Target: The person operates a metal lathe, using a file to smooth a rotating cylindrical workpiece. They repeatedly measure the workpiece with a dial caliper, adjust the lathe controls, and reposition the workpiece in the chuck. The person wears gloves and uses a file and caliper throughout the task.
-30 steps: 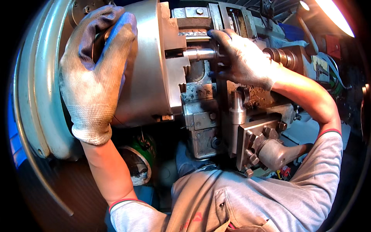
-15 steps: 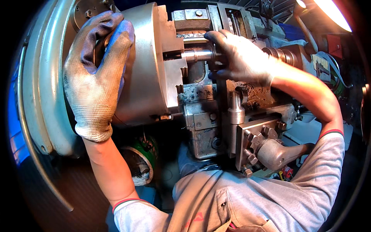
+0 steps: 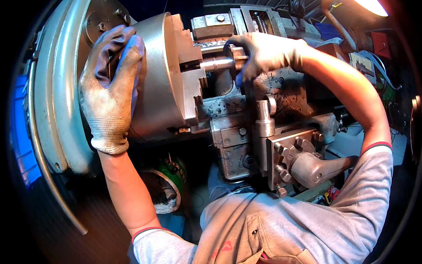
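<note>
A large steel lathe chuck (image 3: 151, 75) with stepped jaws (image 3: 190, 86) fills the left middle. My left hand (image 3: 110, 90), in a grey and blue work glove, lies against the chuck's near-left side. Its thumb and fingers curl round a dark gap, and what they grip there is hidden. A shiny stepped metal shaft (image 3: 216, 64) with a wider flange reaches out from between the jaws. My gloved right hand (image 3: 261, 55) closes round the flanged end, thumb below and fingers above. Its palm hides the rest of that end.
Below my right hand stands the tool post (image 3: 288, 154) with several square-headed bolts and a handle. An upright steel cylinder (image 3: 264, 119) sits beside it. The pale green headstock (image 3: 57, 92) is at left. A lamp (image 3: 371, 6) glows top right. Beneath the chuck is a green bucket (image 3: 173, 178).
The view has shifted a little. My right hand has turned and its fingers sit differently round the shaft's flanged end. The left hand keeps its place on the chuck.
</note>
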A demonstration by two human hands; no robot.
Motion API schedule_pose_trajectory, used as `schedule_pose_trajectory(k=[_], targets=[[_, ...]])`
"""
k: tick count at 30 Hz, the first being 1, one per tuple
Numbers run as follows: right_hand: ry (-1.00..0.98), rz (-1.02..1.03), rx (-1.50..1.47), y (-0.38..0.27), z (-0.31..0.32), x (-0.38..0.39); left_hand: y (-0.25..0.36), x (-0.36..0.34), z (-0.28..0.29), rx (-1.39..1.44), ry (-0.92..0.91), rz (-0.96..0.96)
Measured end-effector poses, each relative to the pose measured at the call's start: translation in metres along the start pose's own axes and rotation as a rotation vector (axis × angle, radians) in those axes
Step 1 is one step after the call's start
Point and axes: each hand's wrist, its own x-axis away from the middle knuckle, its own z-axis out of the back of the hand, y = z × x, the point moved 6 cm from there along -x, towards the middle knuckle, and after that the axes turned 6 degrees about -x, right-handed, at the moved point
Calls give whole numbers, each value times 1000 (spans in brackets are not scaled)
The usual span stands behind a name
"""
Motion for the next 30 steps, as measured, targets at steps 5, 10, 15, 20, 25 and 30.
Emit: schedule_pose_trajectory(k=[5,10,15,20,25,30], targets=[[564,533,518,22,-21,18,-1,-5,-1,2,-18,-69],[26,57,-16,15,10,15,-5,-5,-1,4,-15,-23],[71,155,76,20,14,14,3,-6,-3,18,-15,-68],[153,191,-47,38,14,20,4,-4,-5,39,0,-23],[188,248,96,8,0,-1,9,-4,-5,-16,-17,37],[234,326,89,15,-1,1,3,-3,-1,9,-18,-11]])
